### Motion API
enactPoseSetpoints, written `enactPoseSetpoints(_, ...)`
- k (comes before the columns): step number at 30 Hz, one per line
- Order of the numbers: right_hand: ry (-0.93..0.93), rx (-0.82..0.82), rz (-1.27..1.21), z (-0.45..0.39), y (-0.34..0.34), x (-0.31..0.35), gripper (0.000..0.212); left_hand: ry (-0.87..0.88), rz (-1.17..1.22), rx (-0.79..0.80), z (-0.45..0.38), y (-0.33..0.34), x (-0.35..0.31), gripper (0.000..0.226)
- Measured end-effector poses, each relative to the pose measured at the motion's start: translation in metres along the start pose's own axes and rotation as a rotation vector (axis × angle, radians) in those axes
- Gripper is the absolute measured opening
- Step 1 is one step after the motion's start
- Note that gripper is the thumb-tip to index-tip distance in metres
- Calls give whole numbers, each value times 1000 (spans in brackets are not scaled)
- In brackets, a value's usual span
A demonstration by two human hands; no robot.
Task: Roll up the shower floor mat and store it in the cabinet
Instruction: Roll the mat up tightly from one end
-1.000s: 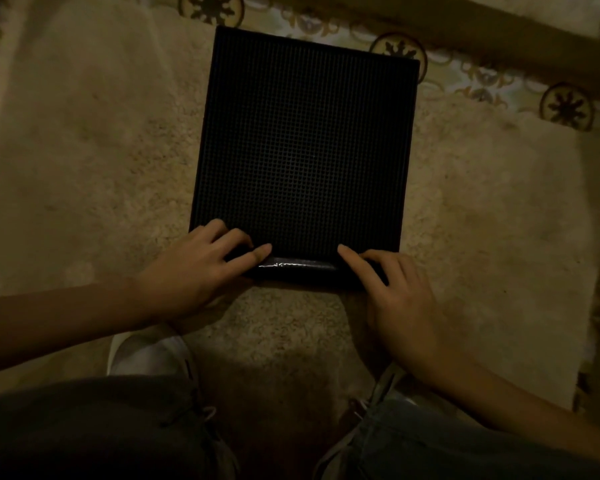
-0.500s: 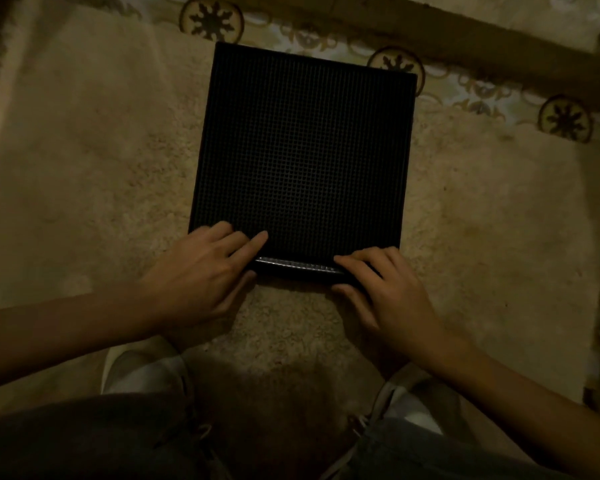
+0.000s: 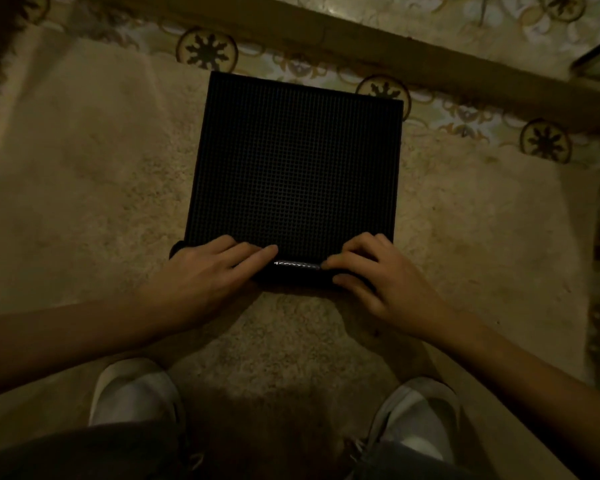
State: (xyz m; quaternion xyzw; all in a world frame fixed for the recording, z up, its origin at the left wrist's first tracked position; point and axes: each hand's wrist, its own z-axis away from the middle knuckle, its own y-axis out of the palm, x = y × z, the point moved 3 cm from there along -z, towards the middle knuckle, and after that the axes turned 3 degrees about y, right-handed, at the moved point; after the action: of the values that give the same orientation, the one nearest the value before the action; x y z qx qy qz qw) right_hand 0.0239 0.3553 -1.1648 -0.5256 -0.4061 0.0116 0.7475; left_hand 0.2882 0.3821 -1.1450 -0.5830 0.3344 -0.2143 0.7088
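Observation:
A black shower floor mat (image 3: 295,168) with a fine grid surface lies flat on a beige rug, its near edge curled into a short tight roll. My left hand (image 3: 205,275) presses on the left end of that roll, fingers stretched across it. My right hand (image 3: 378,275) grips the right end, fingers curled over the top and thumb under. A shiny strip of the rolled underside shows between the two hands. No cabinet is in view.
The beige rug (image 3: 84,188) covers most of the floor. Patterned tile (image 3: 465,116) and a raised brown threshold (image 3: 395,46) run along the far side. My two light shoes (image 3: 132,393) stand close under the hands.
Both hands have moved forward with the roll, and the flat part of the mat is shorter. The right hand has curled more tightly over its end.

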Motion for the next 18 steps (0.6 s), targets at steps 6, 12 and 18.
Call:
enactPoseSetpoints(6, 40, -211, 242, 6, 13, 16, 31, 3, -9, 64, -6, -1, 9, 78)
enactPoseSetpoints(12, 94, -164, 227, -1, 17, 8, 59, 21, 69, 2, -15, 2, 16, 54)
enactPoseSetpoints(18, 29, -131, 109, -15, 5, -7, 42, -35, -22, -17, -26, 4, 20, 64)
